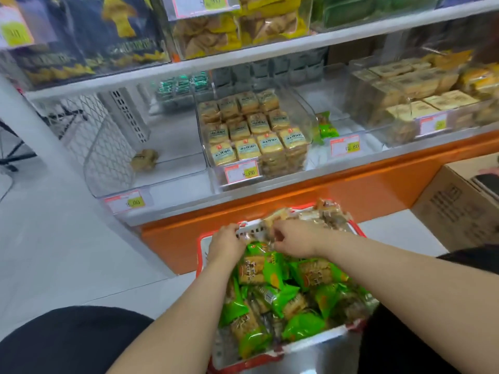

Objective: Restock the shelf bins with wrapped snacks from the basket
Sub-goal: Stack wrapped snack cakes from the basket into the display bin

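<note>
A red and white basket (200, 245) stands on the floor in front of me, heaped with green wrapped snacks (280, 298) and brownish clear-wrapped ones (321, 211) at its far end. My left hand (225, 242) curls over the basket's far rim beside a green packet. My right hand (293, 240) pinches a wrapper at the far end of the pile. On the lowest shelf, the left clear bin (113, 179) holds one lone snack (144, 159). The middle bin (216, 168) is packed with yellow packets. A third bin (348, 130) holds a few green snacks (326, 128).
The orange shelf base (297, 201) runs just behind the basket. A cardboard box (459, 209) sits on the floor at the right. Further bins with boxed snacks (421, 103) fill the right of the shelf, and upper shelves carry more packets. White floor lies to the left.
</note>
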`<move>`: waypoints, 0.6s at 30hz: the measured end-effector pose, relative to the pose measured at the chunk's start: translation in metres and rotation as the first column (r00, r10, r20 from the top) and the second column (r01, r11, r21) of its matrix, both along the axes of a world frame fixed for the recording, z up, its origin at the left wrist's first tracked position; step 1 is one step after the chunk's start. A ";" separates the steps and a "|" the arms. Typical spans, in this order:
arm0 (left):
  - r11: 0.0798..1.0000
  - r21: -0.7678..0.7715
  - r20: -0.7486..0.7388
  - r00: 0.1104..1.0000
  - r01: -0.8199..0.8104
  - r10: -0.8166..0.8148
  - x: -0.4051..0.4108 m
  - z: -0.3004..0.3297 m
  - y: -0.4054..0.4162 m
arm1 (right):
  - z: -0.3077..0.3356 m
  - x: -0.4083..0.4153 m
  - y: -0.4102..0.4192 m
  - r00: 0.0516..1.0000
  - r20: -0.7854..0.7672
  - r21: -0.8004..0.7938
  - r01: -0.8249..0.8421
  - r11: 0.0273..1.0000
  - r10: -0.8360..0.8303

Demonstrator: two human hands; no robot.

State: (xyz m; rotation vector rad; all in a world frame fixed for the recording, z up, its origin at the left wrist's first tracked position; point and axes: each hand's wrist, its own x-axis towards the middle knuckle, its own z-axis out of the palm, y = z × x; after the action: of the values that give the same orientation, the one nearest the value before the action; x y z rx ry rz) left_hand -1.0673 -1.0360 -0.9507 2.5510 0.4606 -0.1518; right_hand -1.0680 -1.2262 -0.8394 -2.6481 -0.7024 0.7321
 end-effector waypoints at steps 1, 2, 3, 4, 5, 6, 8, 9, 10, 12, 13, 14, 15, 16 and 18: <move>0.999 0.024 -0.040 0.999 0.032 -0.031 0.006 -0.003 -0.002 | -0.006 -0.005 0.001 1.000 -0.011 -0.022 -0.013 1.000 0.013; 0.996 0.058 -0.076 0.996 0.061 -0.057 0.011 -0.006 -0.003 | -0.011 -0.010 0.003 0.999 -0.016 -0.037 -0.031 0.999 0.031; 0.992 0.090 -0.107 0.991 0.088 -0.078 0.017 -0.009 -0.004 | -0.014 -0.014 0.004 0.999 -0.010 -0.043 -0.047 0.998 0.047; 0.987 0.113 -0.134 0.986 0.114 -0.098 0.022 -0.012 -0.004 | -0.015 -0.016 0.005 0.998 -0.004 -0.048 -0.059 0.997 0.059; 0.982 0.129 -0.153 0.981 0.139 -0.119 0.026 -0.015 -0.004 | -0.016 -0.017 0.005 0.998 -0.001 -0.041 -0.062 0.997 0.062; 0.976 0.145 -0.166 0.976 0.164 -0.140 0.029 -0.017 -0.004 | -0.014 -0.016 0.005 0.998 -0.001 -0.029 -0.055 0.998 0.055; 0.966 0.166 -0.185 0.968 0.198 -0.167 0.035 -0.022 -0.002 | -0.012 -0.011 0.002 1.000 -0.001 0.005 -0.014 1.000 0.014; 0.964 0.165 -0.190 0.966 0.207 -0.175 0.036 -0.024 -0.002 | -0.010 -0.008 0.000 1.000 0.001 0.024 0.005 1.000 -0.005; 0.963 0.164 -0.188 0.965 0.215 -0.183 0.037 -0.026 -0.002 | -0.008 -0.006 -0.003 1.000 0.006 0.034 0.018 0.999 -0.018; 0.958 0.178 -0.163 0.967 0.225 -0.196 0.034 -0.025 0.000 | -0.005 -0.002 -0.008 0.999 0.015 0.028 0.030 0.999 -0.030; 0.957 0.186 -0.142 0.970 0.224 -0.199 0.032 -0.022 0.001 | -0.004 0.000 -0.011 0.999 0.018 0.022 0.031 0.999 -0.031; 0.959 0.186 -0.115 0.974 0.215 -0.196 0.029 -0.018 0.003 | -0.003 0.000 -0.013 0.999 0.021 0.022 0.031 0.999 -0.031; 0.966 0.172 -0.085 0.979 0.195 -0.183 0.027 -0.013 0.005 | -0.003 0.001 -0.014 0.999 0.025 0.025 0.031 0.999 -0.032; 0.976 0.145 -0.049 0.986 0.162 -0.157 0.025 -0.008 0.006 | -0.003 0.000 -0.015 0.999 0.036 0.025 0.027 0.999 -0.028; 0.993 0.068 0.028 0.995 0.098 -0.100 0.021 0.007 0.009 | -0.002 -0.001 -0.016 0.997 0.083 0.013 0.011 1.000 -0.012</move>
State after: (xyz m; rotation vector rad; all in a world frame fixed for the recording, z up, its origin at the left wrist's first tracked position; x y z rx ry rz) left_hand -1.0458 -1.0268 -0.9438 2.6393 0.3325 -0.1347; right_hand -1.0693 -1.2420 -0.8416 -2.6816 -0.7100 0.6159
